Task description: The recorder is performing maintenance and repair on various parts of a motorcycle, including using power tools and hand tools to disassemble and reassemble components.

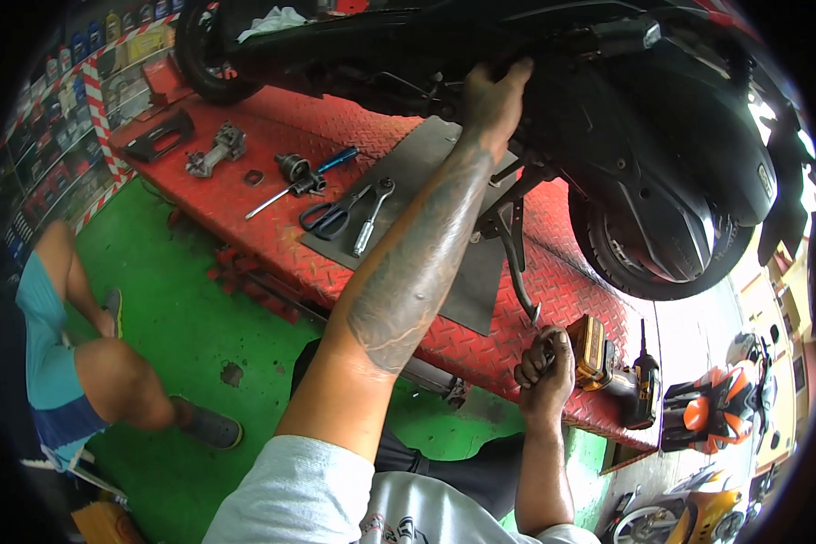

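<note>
A black scooter point(644, 154) stands on a red patterned metal lift platform point(408, 344). My left hand point(494, 104) reaches up to the scooter's underside, with the thumb showing and the fingertips lost in the dark bodywork. Closed with curled fingers, my right hand point(546, 370) is near the platform's front edge; whatever it may hold is hidden. Just above it ends the scooter's stand leg point(517, 272). Close to its right lies a yellow-and-black cordless power tool point(607, 372).
On a dark mat point(417, 227) lie scissors point(331, 216) and a ratchet wrench point(374, 216). Left of them are a screwdriver point(272, 201) and metal parts point(218, 150). Another person's bare legs point(122, 381) are at the left. An orange motorcycle point(712, 408) stands at the right.
</note>
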Demonstrator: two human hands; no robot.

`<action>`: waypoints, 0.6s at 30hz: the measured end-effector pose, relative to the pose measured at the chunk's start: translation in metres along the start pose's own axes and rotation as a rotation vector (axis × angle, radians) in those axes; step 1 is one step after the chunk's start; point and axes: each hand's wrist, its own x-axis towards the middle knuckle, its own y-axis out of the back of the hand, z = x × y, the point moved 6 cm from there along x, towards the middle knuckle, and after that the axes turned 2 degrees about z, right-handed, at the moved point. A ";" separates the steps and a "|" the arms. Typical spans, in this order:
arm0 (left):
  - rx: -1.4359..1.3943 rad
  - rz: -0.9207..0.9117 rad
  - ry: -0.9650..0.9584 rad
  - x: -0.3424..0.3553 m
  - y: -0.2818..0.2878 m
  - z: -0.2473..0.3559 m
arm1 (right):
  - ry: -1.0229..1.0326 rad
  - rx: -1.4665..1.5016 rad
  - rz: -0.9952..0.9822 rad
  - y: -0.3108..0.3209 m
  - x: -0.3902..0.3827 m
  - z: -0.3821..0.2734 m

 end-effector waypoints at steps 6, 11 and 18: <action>-0.179 0.051 0.383 0.022 -0.036 -0.024 | 0.154 -0.401 0.061 0.009 -0.002 0.005; -0.029 0.009 0.316 0.043 -0.028 -0.014 | 0.124 -0.195 -0.116 -0.014 0.004 0.011; -0.023 -0.094 0.306 0.038 -0.035 -0.003 | 0.274 -0.286 -0.220 -0.018 0.003 0.010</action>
